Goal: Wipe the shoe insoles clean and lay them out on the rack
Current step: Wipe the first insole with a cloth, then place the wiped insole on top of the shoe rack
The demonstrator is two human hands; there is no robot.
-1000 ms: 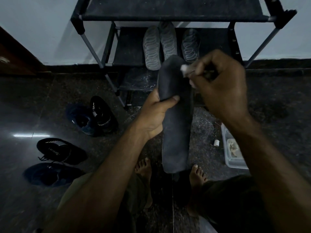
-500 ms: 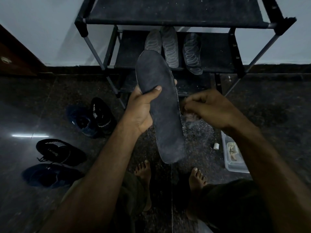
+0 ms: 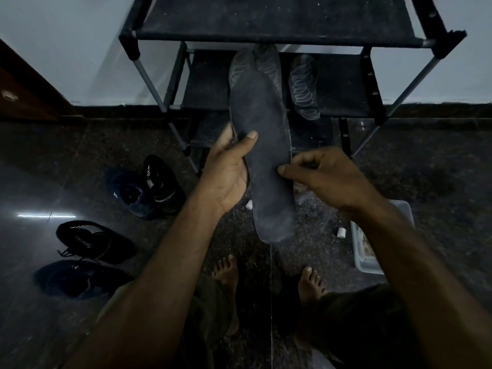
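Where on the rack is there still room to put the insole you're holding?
The middle shelf has bare fabric right of the lone patterned insole, up to the right post, and another bare strip left of the two overlapping insoles. The top shelf looks bare too. The middle is crowded. The left hand grips the dark insole.

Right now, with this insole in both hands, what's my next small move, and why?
Probably carry the dark insole, gripped by the left hand and pinched by the right hand, forward to the rack's middle shelf, right of the patterned insole, where bare shelf shows.
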